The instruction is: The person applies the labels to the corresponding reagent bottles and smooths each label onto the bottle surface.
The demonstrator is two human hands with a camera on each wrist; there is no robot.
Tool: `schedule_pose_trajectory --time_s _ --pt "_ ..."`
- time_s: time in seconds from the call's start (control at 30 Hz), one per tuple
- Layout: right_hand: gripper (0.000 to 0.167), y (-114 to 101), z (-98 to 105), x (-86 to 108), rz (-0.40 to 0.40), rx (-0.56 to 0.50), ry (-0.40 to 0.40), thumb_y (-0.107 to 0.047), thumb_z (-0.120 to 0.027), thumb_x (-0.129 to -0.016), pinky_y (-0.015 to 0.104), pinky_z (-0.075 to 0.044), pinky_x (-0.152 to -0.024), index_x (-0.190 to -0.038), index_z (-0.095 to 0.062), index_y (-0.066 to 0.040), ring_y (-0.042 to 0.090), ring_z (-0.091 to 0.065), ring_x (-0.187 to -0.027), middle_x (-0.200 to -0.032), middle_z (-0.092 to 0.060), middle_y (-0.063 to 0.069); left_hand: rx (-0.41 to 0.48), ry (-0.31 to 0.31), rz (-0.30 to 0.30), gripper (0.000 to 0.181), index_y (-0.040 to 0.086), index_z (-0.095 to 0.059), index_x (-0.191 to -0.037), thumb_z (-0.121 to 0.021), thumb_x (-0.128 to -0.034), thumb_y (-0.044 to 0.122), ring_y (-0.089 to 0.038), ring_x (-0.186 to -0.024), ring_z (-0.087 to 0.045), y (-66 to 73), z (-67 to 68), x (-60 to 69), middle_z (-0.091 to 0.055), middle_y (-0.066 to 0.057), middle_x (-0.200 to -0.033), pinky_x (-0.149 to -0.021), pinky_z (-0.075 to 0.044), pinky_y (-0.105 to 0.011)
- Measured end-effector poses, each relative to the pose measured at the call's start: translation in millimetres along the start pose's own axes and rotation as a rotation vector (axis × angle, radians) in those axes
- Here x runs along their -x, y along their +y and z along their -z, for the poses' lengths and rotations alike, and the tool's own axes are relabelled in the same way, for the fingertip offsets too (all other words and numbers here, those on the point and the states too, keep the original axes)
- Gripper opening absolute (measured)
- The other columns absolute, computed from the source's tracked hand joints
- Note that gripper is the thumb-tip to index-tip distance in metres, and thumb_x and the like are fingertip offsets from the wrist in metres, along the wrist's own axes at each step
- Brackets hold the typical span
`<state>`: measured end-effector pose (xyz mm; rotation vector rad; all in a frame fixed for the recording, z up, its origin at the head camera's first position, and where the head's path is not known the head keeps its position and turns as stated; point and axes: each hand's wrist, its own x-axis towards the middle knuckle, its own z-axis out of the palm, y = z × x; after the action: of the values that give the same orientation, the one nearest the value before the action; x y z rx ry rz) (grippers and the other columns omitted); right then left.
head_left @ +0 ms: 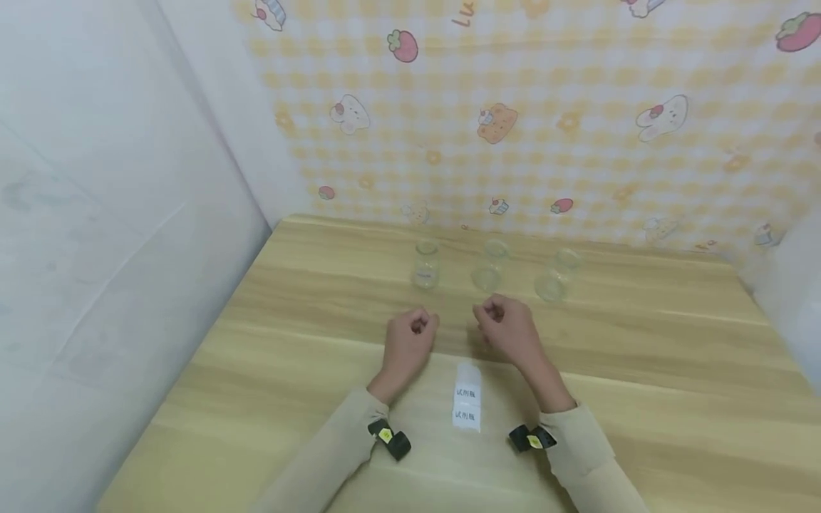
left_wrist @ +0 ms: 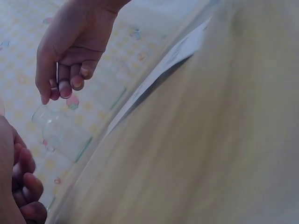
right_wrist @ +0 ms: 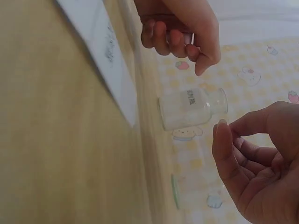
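1. Our left hand (head_left: 408, 345) is over the table (head_left: 288, 399), fingers curled in, thumb tip close to the forefinger. We see nothing held in it.
2. Our right hand (head_left: 509, 329) is bent much the same way; in the right wrist view its thumb and forefinger tips come together, with nothing visible between them.
3. Three glass bottles stand in a row beyond our hands: the left bottle (head_left: 426, 264) bears a small written tag (head_left: 424, 276), while we make out none on the middle bottle (head_left: 491, 266) or the right bottle (head_left: 557, 276).
4. The white strip (head_left: 467, 405), with two lines of writing, lies between our forearms, nearer to us than our hands.
5. We judge that small paper is best lifted by one corner, with dry fingertips and a slow pull, so it neither tears nor folds.
6. Any bottle, we think, wants one hand steadying its body; a light grip suits glass.
7. We should watch our right knuckles, which sit near the middle bottle and could knock it.
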<state>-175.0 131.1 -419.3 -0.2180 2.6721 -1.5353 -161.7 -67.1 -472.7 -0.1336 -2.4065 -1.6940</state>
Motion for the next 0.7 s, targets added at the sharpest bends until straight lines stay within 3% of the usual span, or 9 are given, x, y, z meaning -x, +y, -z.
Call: schedule_pose_trajectory --time_s 0.2,0.33,0.43,0.53,0.7 --pt "0.025 10 9 31.6 -0.063 0.021 -0.046 -0.019 -0.062 -0.104 0.029 -0.052 -0.05 -0.094 -0.069 0.003 0.024 -0.064 -0.055 -0.066 -0.066 0.013 -0.099 -0.152 0.05 0.025 0.015 -0.072 -0.076 -0.066 -0.0978 0.025 -0.011 -0.055 -0.059 12.9 -6.1 24.0 -0.063 0.009 -0.057 -0.063 -0.049 -0.029" --pt "0.026 10 15 44.0 -0.13 0.075 -0.105 -0.022 -0.061 -0.105 0.029 -0.05 -0.054 -0.094 -0.069 0.001 0.018 -0.063 -0.057 -0.066 -0.068 0.007 -0.143 -0.187 0.029 0.02 0.014 -0.073 -0.081 -0.067 -0.0974 0.024 -0.011 -0.065 -0.059 21.1 -8.7 26.7 -0.065 0.009 -0.067 -0.067 -0.049 -0.029" --pt "0.025 9 18 50.6 -0.181 0.052 -0.161 -0.021 -0.061 -0.104 0.032 -0.056 -0.057 -0.097 -0.067 0.003 0.02 -0.067 -0.057 -0.069 -0.071 0.008 -0.139 -0.199 0.044 0.014 0.013 -0.072 -0.088 -0.066 -0.0985 0.021 -0.012 -0.078 -0.062 31.1 -9.1 28.2 -0.068 0.004 -0.083 -0.074 -0.053 -0.03" --pt "0.027 8 19 55.0 -0.218 -0.016 -0.219 -0.02 -0.06 -0.105 0.035 -0.06 -0.059 -0.105 -0.064 0.007 0.024 -0.07 -0.059 -0.075 -0.074 0.013 -0.116 -0.243 0.11 0.013 0.01 -0.069 -0.103 -0.065 -0.0996 0.022 -0.02 -0.095 -0.066 44.0 -7.8 29.9 -0.071 -0.004 -0.103 -0.085 -0.056 -0.036" --pt "0.034 10 16 58.6 -0.255 -0.123 -0.271 -0.02 -0.06 -0.105 0.038 -0.062 -0.059 -0.116 -0.061 0.012 0.026 -0.072 -0.06 -0.083 -0.075 0.019 -0.071 -0.344 0.237 0.036 0.002 -0.058 -0.127 -0.064 -0.1008 0.026 -0.035 -0.123 -0.059 59.2 -8.2 32.2 -0.058 -0.019 -0.135 -0.102 -0.051 -0.05"
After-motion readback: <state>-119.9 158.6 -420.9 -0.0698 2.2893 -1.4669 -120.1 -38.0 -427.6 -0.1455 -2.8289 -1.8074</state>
